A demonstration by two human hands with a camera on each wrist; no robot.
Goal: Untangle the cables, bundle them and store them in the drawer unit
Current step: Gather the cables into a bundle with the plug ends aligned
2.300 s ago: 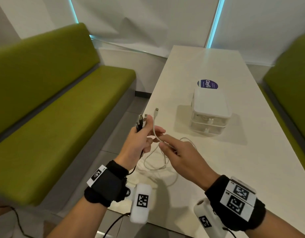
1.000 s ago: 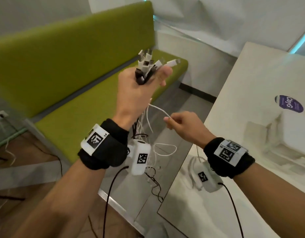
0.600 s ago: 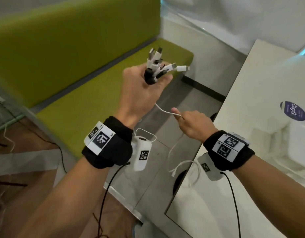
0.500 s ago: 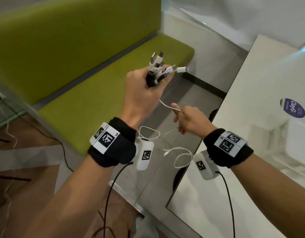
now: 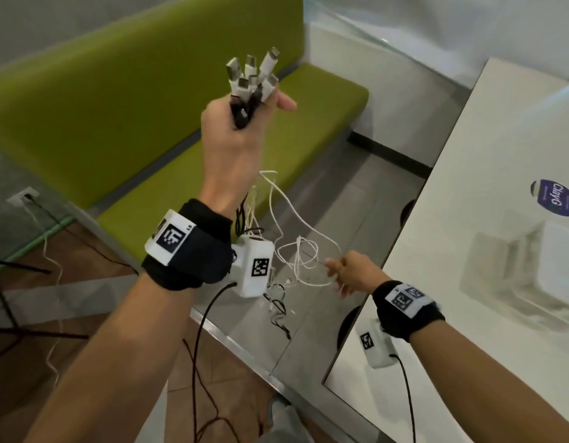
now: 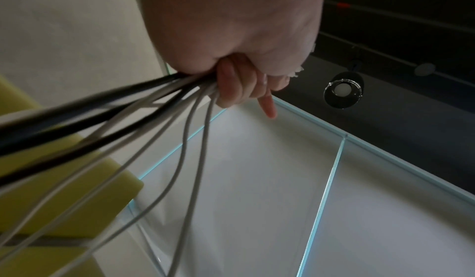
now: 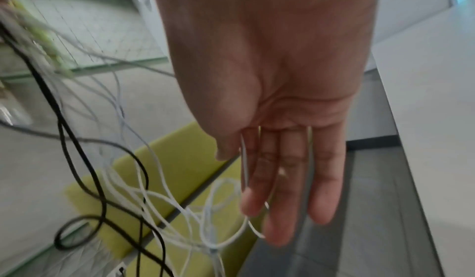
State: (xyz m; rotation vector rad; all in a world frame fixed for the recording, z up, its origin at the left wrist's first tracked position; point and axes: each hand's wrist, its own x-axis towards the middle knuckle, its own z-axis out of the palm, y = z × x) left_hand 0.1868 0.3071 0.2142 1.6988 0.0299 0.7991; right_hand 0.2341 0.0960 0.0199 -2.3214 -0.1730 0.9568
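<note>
My left hand (image 5: 241,129) is raised over the floor beside the table and grips a bunch of white and black cables (image 5: 296,257) just below their plugs (image 5: 251,75), which fan out above the fist. In the left wrist view the fingers (image 6: 231,82) curl round the strands (image 6: 154,114). The cables hang below the wrist in tangled loops. My right hand (image 5: 347,271) is low, by the table's edge, fingers (image 7: 282,179) straight, with one thin white cable (image 7: 244,165) running along the index finger. The white drawer unit (image 5: 532,266) stands blurred on the table at the right.
A white table (image 5: 468,203) with a purple round sticker (image 5: 556,198) fills the right side. A green bench (image 5: 149,107) runs along the left, grey floor between the two. Black camera leads (image 5: 206,314) trail from both wrists.
My left hand has lifted the plug ends higher. My right hand has dropped down along the white cable and its fingers have straightened. The view has swung left, away from the table.
</note>
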